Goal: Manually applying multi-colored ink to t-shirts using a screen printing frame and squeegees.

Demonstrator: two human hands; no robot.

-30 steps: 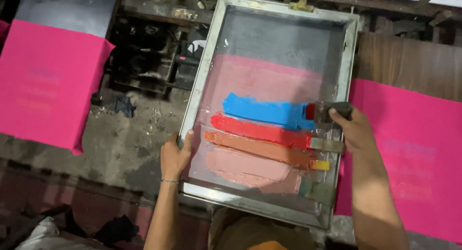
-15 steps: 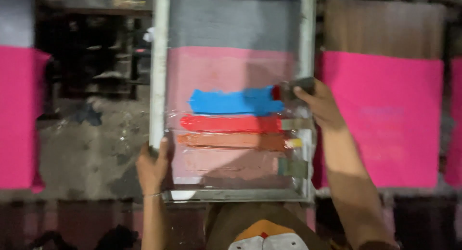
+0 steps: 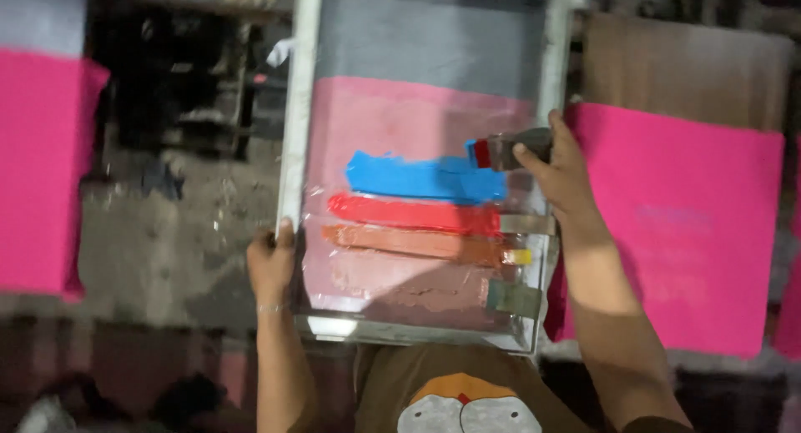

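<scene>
I hold a metal-framed printing screen [image 3: 294,124] in front of me. On its mesh lie a blue ink stripe [image 3: 421,178], a red stripe [image 3: 409,213] and an orange-brown stripe [image 3: 409,243]. My left hand [image 3: 271,264] grips the frame's left rail near the lower corner. My right hand [image 3: 561,174] is at the right rail, closed on a small scraper [image 3: 509,149] with red and blue ink on its end. Two more scrapers [image 3: 526,224] rest at the right ends of the stripes, and a greenish one [image 3: 511,298] lies lower.
A pink fabric piece [image 3: 692,224] lies on a board to the right, with bare brown board [image 3: 684,70] above it. Another pink piece [image 3: 42,166] is at the left. A dark gap with clutter [image 3: 175,91] sits between the left board and the screen.
The view has shifted so the screen now sits straight and centred. Both hands keep their grips; my right hand and scraper stay at the blue stripe's right end.
</scene>
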